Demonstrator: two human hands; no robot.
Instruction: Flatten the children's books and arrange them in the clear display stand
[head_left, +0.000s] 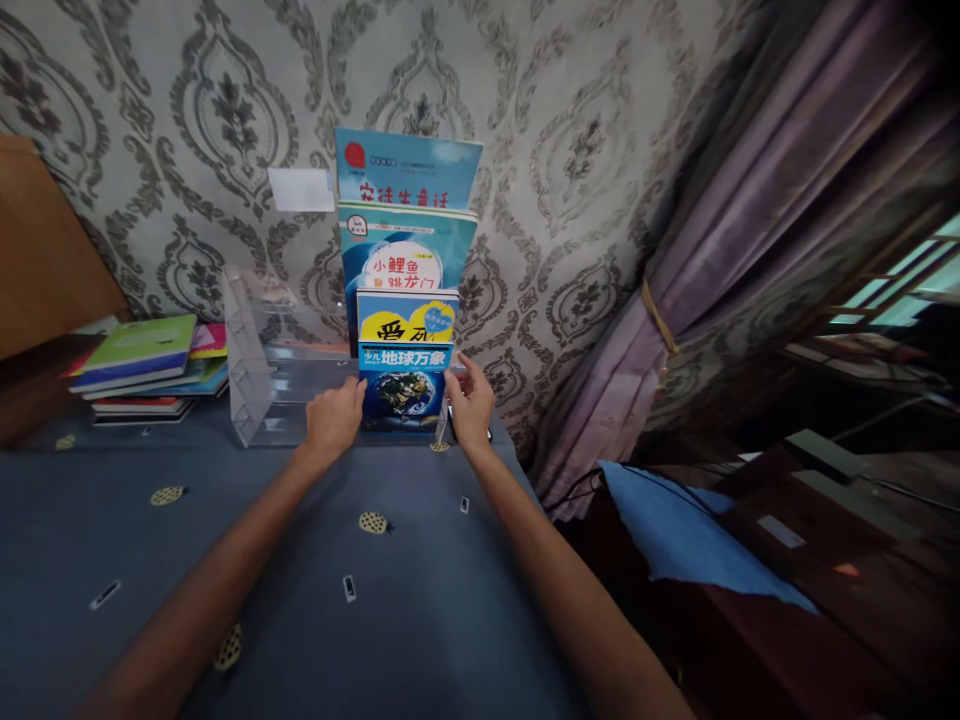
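Observation:
A small blue book with a globe on its cover [403, 392] stands upright in the front tier of a clear plastic stepped rack [251, 375]. At its left edge, my left hand [334, 415] is closed with curled fingertips on the book. My right hand [471, 402] grips the opposite edge, its thumb in front and fingers partly behind. Higher tiers behind it hold a blue-and-yellow book [386, 318], a teal book with a white oval [409, 235] and a taller light-blue book [409, 165].
A pile of books [146, 350] lies left of the rack on the blue patterned tablecloth [300, 600]. Behind stands a wall with patterned paper [585, 170] and a white label [301, 190]. A tied purple curtain [645, 330] hangs right, near a dark cabinet with a blue cloth [697, 540].

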